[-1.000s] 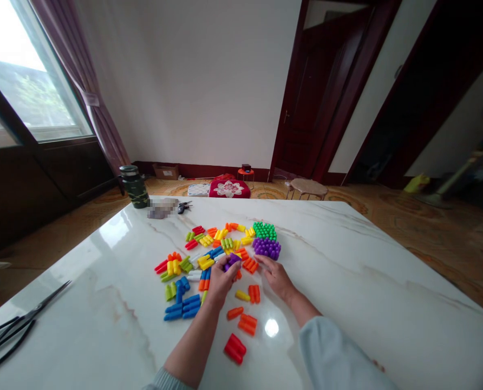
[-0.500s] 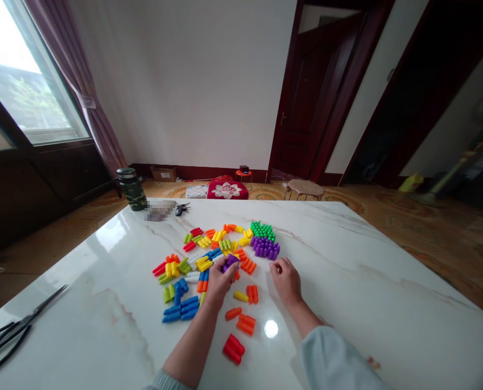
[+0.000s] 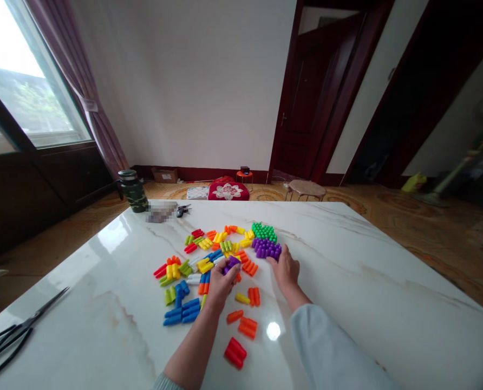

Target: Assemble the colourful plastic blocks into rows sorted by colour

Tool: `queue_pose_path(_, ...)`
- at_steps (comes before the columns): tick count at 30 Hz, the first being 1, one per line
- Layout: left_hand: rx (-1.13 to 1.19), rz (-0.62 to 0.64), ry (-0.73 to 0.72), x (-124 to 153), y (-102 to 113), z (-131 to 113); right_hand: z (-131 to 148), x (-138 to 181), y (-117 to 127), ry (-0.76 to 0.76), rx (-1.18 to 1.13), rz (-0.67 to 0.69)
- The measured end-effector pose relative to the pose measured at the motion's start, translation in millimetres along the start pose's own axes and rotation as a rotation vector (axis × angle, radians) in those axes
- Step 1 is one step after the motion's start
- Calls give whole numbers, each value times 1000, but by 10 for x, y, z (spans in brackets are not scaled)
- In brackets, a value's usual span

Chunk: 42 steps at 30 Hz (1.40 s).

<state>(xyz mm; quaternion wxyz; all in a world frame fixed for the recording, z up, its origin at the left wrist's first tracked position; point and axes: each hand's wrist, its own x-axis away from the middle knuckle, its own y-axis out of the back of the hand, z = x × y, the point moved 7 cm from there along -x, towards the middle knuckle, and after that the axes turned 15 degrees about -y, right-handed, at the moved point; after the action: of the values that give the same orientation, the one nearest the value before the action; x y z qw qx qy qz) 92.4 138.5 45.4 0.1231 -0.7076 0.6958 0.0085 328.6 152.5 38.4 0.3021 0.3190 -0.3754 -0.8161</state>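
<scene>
My left hand (image 3: 221,281) is closed around a purple plastic piece (image 3: 232,263) with rounded ends, held over the scattered pieces. My right hand (image 3: 287,271) is at the near right edge of a cluster of purple pieces (image 3: 266,248); its thumb and fingers are apart around that edge. Bright green pieces (image 3: 265,232) stand just behind the purple ones. Left of my left hand lie blue pieces (image 3: 183,311) and yellow pieces (image 3: 172,271). Orange pieces (image 3: 248,327), a yellow piece (image 3: 242,298) and a red piece (image 3: 235,353) lie between my forearms.
Long-bladed black scissors (image 3: 26,325) lie at the table's left edge. A camouflage flask (image 3: 133,192) and keys (image 3: 182,210) are at the far left of the marble table (image 3: 347,281). Beyond it stand a round stool (image 3: 305,188) and a red cushioned seat (image 3: 228,190).
My right hand has moved forward to the purple cluster, and its curled fingers have spread. My left hand still holds the purple piece in nearly the same place.
</scene>
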Motion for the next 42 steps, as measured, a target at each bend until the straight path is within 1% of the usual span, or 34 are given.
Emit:
queue_pose_path(2,-6,0,1,3,-2,-10,6,-23,-4,-2,3,-6)
queue_pose_path(7,-21,-5,14,11,-1,-26,25,-77,-27,-48,18,50)
queue_pose_path(10,-10,-7,24,15,-2,-30,16,-39,36,-73,-15,14)
queue_pose_path(12,-5,-5,29,15,-3,-23,19,36,108,-58,-77,-29)
queue_pose_path(14,-2,-3,27,11,-3,-11,79,137,154,31,-159,-24)
queue_pose_path(15,0,-4,22,9,-2,-5,136,193,155,106,-201,10)
queue_pose_path(18,2,-12,9,5,4,0,332,345,99,343,-331,173)
queue_pose_path(20,-5,-16,6,9,6,-5,395,376,53,404,-393,236)
queue_pose_path(27,-13,-12,12,7,12,16,390,308,-66,430,-412,256)
queue_pose_path(30,-16,-6,-4,-20,15,79,375,320,-33,407,-439,245)
queue_pose_path(33,-15,-11,-42,-56,24,143,416,392,73,346,-546,278)
queue_pose_path(35,-23,0,-86,-78,29,158,531,488,175,334,-614,325)
queue_pose_path(38,-67,9,-191,-101,53,113,836,674,337,397,-654,384)
queue_pose_path(40,-103,8,-256,-108,73,67,1038,775,405,427,-643,390)
queue_pose_path(42,-126,17,-291,-110,79,39,1168,833,426,421,-620,371)
